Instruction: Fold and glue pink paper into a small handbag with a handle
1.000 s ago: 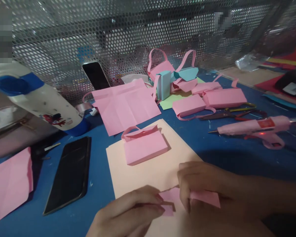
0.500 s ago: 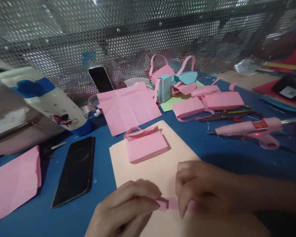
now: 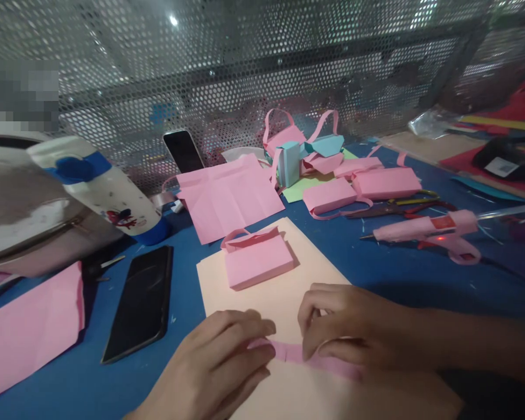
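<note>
A narrow pink paper strip [image 3: 291, 352] lies across the cream paper sheets [image 3: 262, 309], with a faint crease between my hands. At its left end, my left hand [image 3: 219, 361] has thumb and fingers closed on the strip. My right hand [image 3: 350, 324] pinches the strip further right with curled fingers, and the strip's right part runs out beneath them. Just beyond the hands, a small pink paper bag [image 3: 260, 261] with a looped handle rests on the cream sheets.
Right of the sheets lies a pink glue gun [image 3: 429, 227] with a lit red light. Behind are several finished paper bags [image 3: 387, 182] and pliers [image 3: 376, 209]. A phone [image 3: 140, 303], a tilted bottle [image 3: 109, 192] and pink paper [image 3: 35, 326] lie left. Perforated metal [image 3: 245, 70] borders the back.
The strip's left part, earlier bent up with a dark gap, now lies flatter. More of the strip shows under my right hand, which has shifted slightly left. The view has shifted a little.
</note>
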Demonstrator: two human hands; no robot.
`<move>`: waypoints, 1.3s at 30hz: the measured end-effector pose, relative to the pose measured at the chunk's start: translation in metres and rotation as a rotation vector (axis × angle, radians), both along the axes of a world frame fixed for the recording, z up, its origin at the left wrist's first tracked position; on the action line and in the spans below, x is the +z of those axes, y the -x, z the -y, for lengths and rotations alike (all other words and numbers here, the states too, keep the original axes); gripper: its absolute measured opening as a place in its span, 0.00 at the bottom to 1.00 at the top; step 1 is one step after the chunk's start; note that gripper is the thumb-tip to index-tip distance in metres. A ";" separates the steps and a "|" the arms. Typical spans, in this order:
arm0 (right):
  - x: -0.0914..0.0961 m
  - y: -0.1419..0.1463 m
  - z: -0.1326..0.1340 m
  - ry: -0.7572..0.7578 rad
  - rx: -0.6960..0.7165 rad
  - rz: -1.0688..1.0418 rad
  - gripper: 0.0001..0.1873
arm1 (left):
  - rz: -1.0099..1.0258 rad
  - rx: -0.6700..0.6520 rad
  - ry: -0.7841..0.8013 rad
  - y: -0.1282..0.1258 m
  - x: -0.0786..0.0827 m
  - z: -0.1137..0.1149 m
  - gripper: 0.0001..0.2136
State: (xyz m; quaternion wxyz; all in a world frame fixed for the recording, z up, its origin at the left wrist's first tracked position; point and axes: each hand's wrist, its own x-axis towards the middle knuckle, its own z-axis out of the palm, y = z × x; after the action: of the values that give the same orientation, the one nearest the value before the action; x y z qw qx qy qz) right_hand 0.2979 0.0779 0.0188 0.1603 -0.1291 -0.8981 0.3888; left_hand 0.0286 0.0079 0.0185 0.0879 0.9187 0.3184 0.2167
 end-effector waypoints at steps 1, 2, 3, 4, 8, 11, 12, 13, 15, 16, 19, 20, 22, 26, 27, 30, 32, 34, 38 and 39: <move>0.000 0.000 0.000 -0.004 -0.010 0.009 0.10 | -0.054 -0.027 -0.051 0.003 0.002 0.000 0.10; 0.000 0.000 0.000 -0.010 -0.022 0.020 0.10 | -0.115 -0.058 -0.088 0.005 0.006 -0.001 0.12; 0.000 -0.001 0.000 -0.020 -0.028 0.031 0.10 | -0.181 -0.087 -0.104 0.008 0.010 -0.002 0.13; 0.000 -0.001 0.000 -0.042 -0.029 0.035 0.11 | -0.254 -0.115 -0.097 0.011 0.014 -0.003 0.14; -0.003 -0.002 0.001 -0.329 -0.041 0.005 0.11 | -0.374 -0.168 -0.123 0.017 0.022 -0.010 0.17; 0.001 -0.001 0.003 -0.625 -0.006 -0.015 0.11 | -0.286 -0.140 -0.245 0.016 0.018 -0.011 0.14; 0.002 -0.001 0.003 -0.707 0.024 -0.018 0.11 | -0.264 -0.123 -0.276 0.016 0.016 -0.011 0.13; 0.004 -0.001 0.003 -0.782 0.057 -0.024 0.11 | -0.246 -0.110 -0.298 0.015 0.014 -0.010 0.13; 0.005 -0.002 0.001 -0.874 0.080 -0.042 0.13 | -0.220 -0.102 -0.309 0.014 0.012 -0.008 0.13; 0.004 -0.003 0.000 -0.880 0.061 -0.054 0.13 | -0.210 -0.106 -0.303 0.014 0.012 -0.007 0.14; -0.002 -0.005 -0.003 -0.755 -0.007 -0.075 0.11 | -0.180 -0.110 -0.288 0.008 0.014 -0.002 0.17; -0.004 -0.005 -0.002 -0.681 -0.026 -0.064 0.12 | -0.162 -0.103 -0.299 0.004 0.015 0.000 0.17; -0.006 -0.005 0.000 -0.548 -0.051 -0.030 0.18 | -0.120 -0.081 -0.357 -0.006 0.018 0.008 0.16; -0.004 -0.002 0.008 -0.395 -0.100 0.037 0.20 | -0.236 -0.097 -0.487 -0.025 0.021 0.025 0.15; -0.003 -0.001 0.010 -0.361 -0.109 0.048 0.16 | -0.296 -0.101 -0.488 -0.027 0.020 0.029 0.15; 0.000 0.001 0.013 -0.265 -0.132 0.054 0.08 | -0.304 -0.124 -0.555 -0.028 0.009 0.033 0.14; 0.000 0.001 0.014 -0.237 -0.135 0.040 0.08 | -0.261 -0.110 -0.591 -0.024 0.000 0.032 0.13; -0.001 0.000 0.013 -0.223 -0.126 0.026 0.08 | -0.229 -0.089 -0.601 -0.020 -0.008 0.030 0.12; -0.003 -0.003 0.008 -0.299 -0.108 0.055 0.12 | -0.200 -0.094 -0.586 -0.014 -0.015 0.026 0.13; -0.003 -0.004 0.005 -0.358 -0.099 0.081 0.12 | -0.199 -0.099 -0.580 -0.013 -0.016 0.026 0.13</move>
State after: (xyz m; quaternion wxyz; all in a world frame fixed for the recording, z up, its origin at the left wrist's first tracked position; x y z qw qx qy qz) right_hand 0.3020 0.0725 0.0160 0.1634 -0.1581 -0.9511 0.2091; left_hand 0.0415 -0.0179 0.0027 -0.1993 0.9365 0.2052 0.2030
